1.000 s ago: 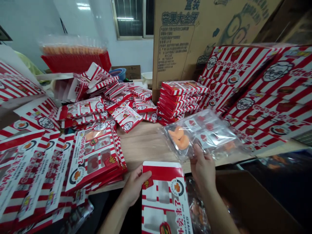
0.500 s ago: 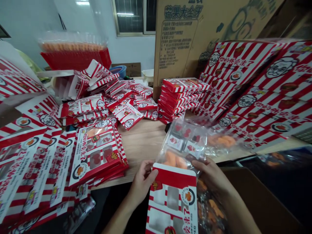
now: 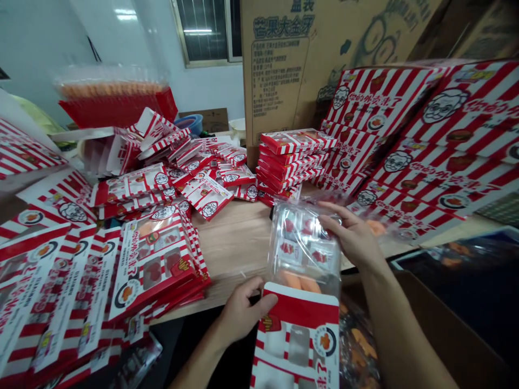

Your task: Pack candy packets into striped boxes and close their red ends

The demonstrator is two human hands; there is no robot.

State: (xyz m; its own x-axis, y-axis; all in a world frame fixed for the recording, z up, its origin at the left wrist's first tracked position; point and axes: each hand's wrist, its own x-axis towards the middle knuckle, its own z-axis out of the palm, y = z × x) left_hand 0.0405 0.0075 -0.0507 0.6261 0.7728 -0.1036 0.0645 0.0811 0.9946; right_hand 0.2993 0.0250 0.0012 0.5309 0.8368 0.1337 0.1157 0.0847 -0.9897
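Observation:
My left hand is closed on the upper left edge of a red-and-white striped candy box with cut-out windows. A clear plastic tray of candies, with orange pieces at its lower end and small printed packets above, sits partly inside the box's open end. My right hand grips the tray's upper right edge, thumb and fingers around it. The lower part of the tray is hidden behind the box front.
Filled boxes are stacked at left, with a loose pile of boxes behind. A neat stack stands before a large carton. Striped display boxes rise at right. Below, a brown carton sits beside bagged orange candies.
My right hand has moved up from the tray's lower right side to its upper right edge. The tray now lies straighter in line with the box and slightly deeper in it.

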